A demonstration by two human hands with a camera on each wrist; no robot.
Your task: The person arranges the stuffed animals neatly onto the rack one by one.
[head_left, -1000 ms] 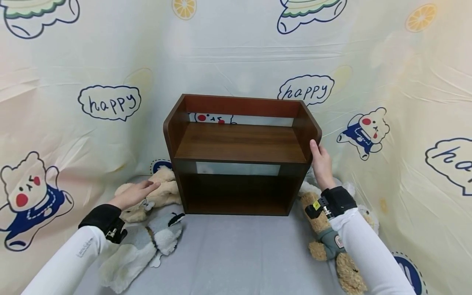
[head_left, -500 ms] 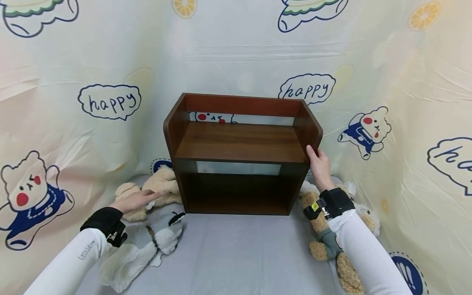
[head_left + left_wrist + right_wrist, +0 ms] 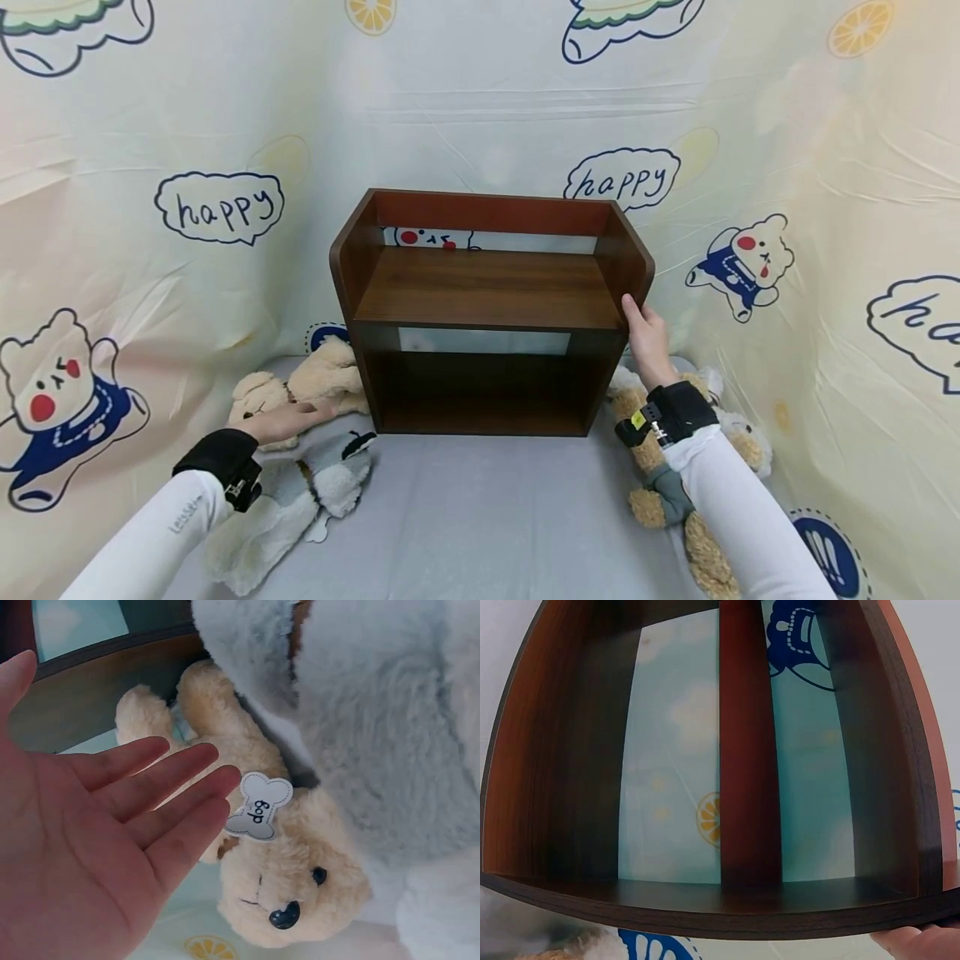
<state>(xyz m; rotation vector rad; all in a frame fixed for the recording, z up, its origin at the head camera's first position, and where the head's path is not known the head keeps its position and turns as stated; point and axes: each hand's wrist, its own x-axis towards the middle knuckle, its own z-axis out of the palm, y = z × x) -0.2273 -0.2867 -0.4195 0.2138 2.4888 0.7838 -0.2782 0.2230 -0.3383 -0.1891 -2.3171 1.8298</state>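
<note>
My left hand [image 3: 281,421], palm showing and fingers extended, is at the beige plush dog [image 3: 330,375]; contact cannot be told. In the left wrist view the dog lies on its back, a white bone-shaped tag [image 3: 259,806] on it, the fingertips [image 3: 225,780] just beside the tag. A grey-and-white plush toy [image 3: 341,475] lies nearer, below that hand. My right hand [image 3: 648,342] rests against the right side panel of a brown two-tier wooden shelf [image 3: 491,292], thumb at its front edge. Its other fingers are mostly hidden. Both tiers of the shelf hold nothing.
Several plush toys, one a brown bear in a grey-green top [image 3: 667,492], lie right of the shelf, partly under my right arm. A grey cloth [image 3: 495,517] covers the surface. A printed curtain [image 3: 465,125] hangs behind and around.
My left hand has moved down and slightly right and turned so its palm shows, over the beige plush dog. My right hand slid slightly down along the panel. The shelf stays put.
</note>
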